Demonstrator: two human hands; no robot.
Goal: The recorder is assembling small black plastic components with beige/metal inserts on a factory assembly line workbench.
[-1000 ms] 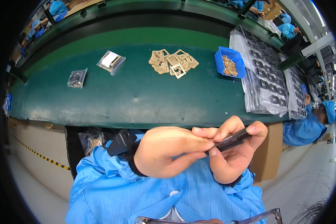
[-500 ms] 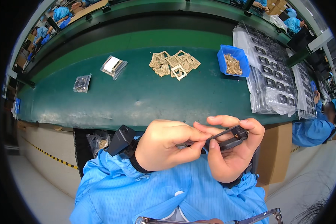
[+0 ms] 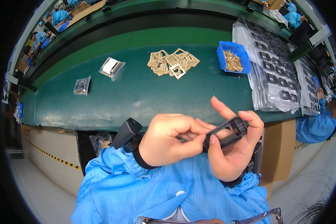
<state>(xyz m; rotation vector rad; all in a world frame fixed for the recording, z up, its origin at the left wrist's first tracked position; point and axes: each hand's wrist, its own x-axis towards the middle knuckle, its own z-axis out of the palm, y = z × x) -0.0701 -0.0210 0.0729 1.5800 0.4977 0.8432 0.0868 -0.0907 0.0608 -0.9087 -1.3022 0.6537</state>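
Observation:
Above my lap, near the table's front edge, a black rectangular plastic frame [image 3: 233, 139] is held tilted, its opening partly facing me. Small gold-coloured spots show inside its right end. My right hand [image 3: 233, 153] grips it, thumb on the near side and fingers curled around the far right end, with one finger raised off it. My left hand [image 3: 171, 140] is closed, thumb and fingertips pinched at the frame's left end. Whether a small part is also between those fingertips is hidden.
Beyond my hands on the green table [image 3: 130, 100] lies a pile of tan flat frames [image 3: 171, 63]. A blue bin [image 3: 233, 58] of small tan pieces stands right of it, beside bagged trays of black frames [image 3: 274, 71]. Two clear packets [image 3: 112, 68] lie left. A cardboard box [image 3: 278, 149] stands right.
The black frame has turned so more of its opening faces me. One finger of my right hand has lifted away from it. My left hand keeps its pinch at the left end.

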